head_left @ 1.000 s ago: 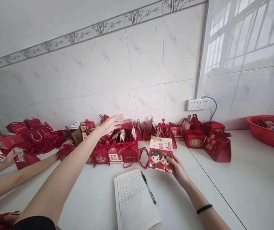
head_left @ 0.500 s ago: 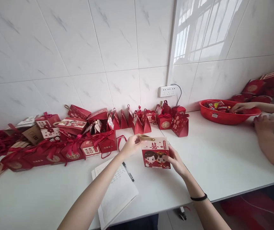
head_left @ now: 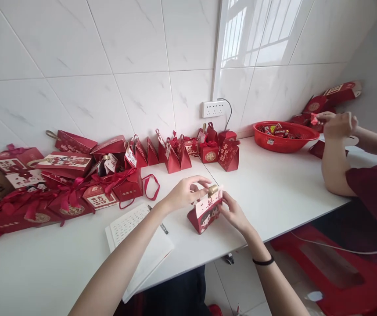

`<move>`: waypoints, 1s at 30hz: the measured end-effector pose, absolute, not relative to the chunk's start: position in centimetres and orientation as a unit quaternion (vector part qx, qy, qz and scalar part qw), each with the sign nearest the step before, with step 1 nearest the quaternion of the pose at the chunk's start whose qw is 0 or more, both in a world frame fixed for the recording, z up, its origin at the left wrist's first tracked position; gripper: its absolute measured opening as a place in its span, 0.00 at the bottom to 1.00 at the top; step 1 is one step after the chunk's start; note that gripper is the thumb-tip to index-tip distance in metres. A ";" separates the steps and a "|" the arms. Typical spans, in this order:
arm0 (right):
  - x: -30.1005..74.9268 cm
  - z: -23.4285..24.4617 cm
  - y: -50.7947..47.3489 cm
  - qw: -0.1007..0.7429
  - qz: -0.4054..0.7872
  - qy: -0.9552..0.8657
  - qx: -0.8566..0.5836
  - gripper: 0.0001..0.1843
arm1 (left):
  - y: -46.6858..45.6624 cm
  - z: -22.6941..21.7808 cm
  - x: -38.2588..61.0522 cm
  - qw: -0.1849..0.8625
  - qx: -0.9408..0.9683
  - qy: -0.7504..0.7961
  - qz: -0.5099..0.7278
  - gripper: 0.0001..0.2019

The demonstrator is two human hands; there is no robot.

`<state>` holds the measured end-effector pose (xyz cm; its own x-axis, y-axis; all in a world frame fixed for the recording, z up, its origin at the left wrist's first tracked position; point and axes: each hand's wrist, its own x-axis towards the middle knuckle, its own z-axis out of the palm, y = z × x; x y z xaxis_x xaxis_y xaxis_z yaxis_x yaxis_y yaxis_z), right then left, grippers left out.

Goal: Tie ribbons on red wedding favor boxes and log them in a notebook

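A red and white gift box (head_left: 204, 215), printed with cartoon faces, stands tilted to me on the table in front of me. Its gold strap (head_left: 213, 189) loops over the top. My left hand (head_left: 185, 192) has its fingers curled at the strap, thumb against it; the exact contact is partly hidden. At the box's right edge, my right hand (head_left: 235, 212) grips it between thumb and fingers. Left of the box lie an open notebook (head_left: 142, 245) with handwriting and a black pen (head_left: 162, 226), partly behind my left forearm.
Red gift boxes (head_left: 129, 186) crowd the table along the wall. A red basin (head_left: 283, 142) of wrapped sweets stands at the back right. Beside it a co-worker's hands (head_left: 338, 125) hold a small red item. A power socket (head_left: 213, 109) is on the wall; a red stool (head_left: 333, 267) stands below.
The gift box has turned from face-on to an angle and now rests on the table. Its strap is bent over. The co-worker's hand has left the basin. The view has shifted right.
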<state>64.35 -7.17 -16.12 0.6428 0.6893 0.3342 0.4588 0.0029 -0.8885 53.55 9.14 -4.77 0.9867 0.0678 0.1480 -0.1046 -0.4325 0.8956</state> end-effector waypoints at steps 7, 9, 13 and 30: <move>59.0 -13.9 -8.5 0.665 0.001 -0.307 -0.680 0.20 | 7.4 -4.6 54.1 0.583 0.811 0.022 0.031 0.13; 57.6 -12.6 -8.6 0.640 -0.007 -0.343 -0.688 0.28 | 6.7 -4.7 54.2 0.600 0.797 0.044 0.060 0.14; 57.1 -11.0 -8.2 0.590 -0.024 -0.343 -0.731 0.19 | 5.6 -3.6 53.8 0.505 0.854 0.025 0.119 0.15; 58.8 -12.7 -6.6 0.563 -0.168 -0.368 -0.721 0.10 | 6.5 -7.9 52.6 0.315 0.925 -0.058 0.203 0.27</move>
